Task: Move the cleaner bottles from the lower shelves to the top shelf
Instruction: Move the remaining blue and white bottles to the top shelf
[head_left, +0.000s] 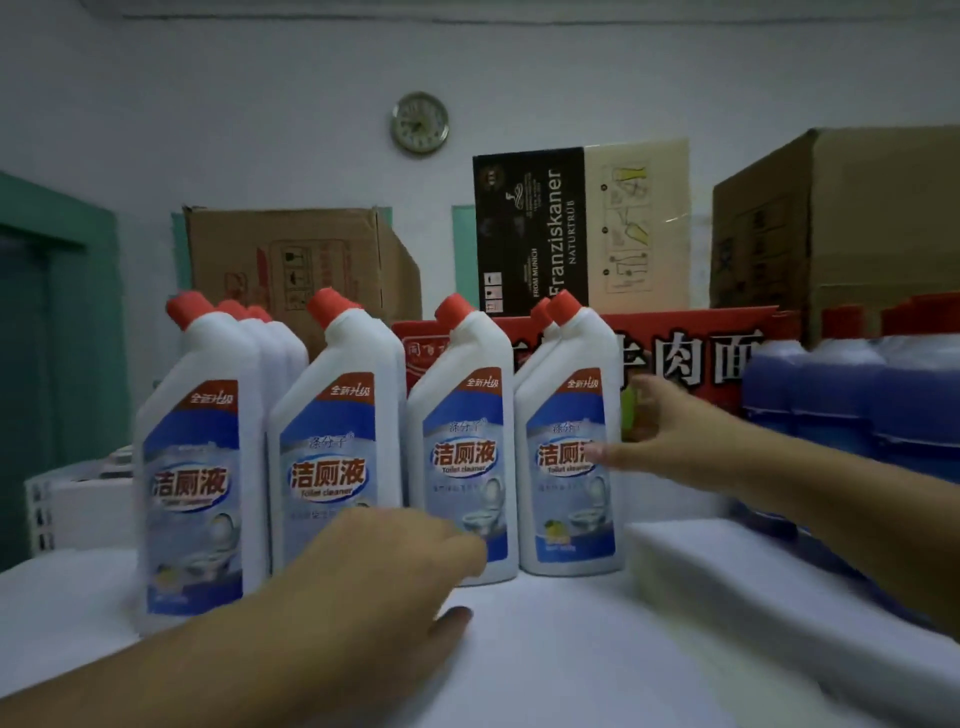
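The white toilet-cleaner bottles (462, 447) stand upright in a row near the front edge of the white top shelf (545, 649), more behind them. My right hand (670, 436) is spread open at the side of the rightmost bottle (569, 457), thumb seemingly brushing its label though blur hides true contact. My left hand (395, 566) hovers loose and empty at the bases of the middle ones. I judge them rigid plastic, smooth-sided, fairly heavy if full, and best gripped around the flat body below the angled red cap (563, 306).

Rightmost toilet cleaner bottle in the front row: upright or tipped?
Upright. The rightmost bottle stands on its base on the white shelf, red cap on top; the right hand is at its side.
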